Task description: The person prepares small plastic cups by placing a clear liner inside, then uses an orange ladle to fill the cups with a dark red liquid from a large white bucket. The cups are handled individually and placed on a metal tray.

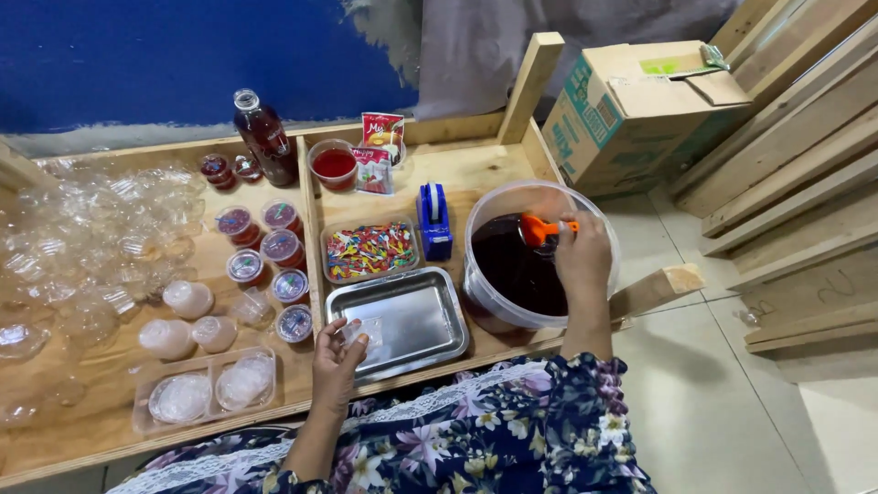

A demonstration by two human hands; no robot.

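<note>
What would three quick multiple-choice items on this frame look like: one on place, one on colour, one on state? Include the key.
1. Where is the shiny rectangular metal tray?
A. Between the left hand and the clear round plastic bucket
B. On the brown cardboard box
C. Beside the glass bottle of red drink

2. What colour is the plastic scoop in the right hand?
A. Green
B. Orange
C. White

3. What state is the bucket in?
A. Lidded
B. Tipped over
C. Open, holding dark red liquid

Key: 1 A, the tray lies on the wooden table just left of the bucket, by the left hand, which holds a small clear plastic cup. 2 B, the scoop is orange against the dark liquid. 3 C, no lid is on it and the liquid surface shows.
</note>
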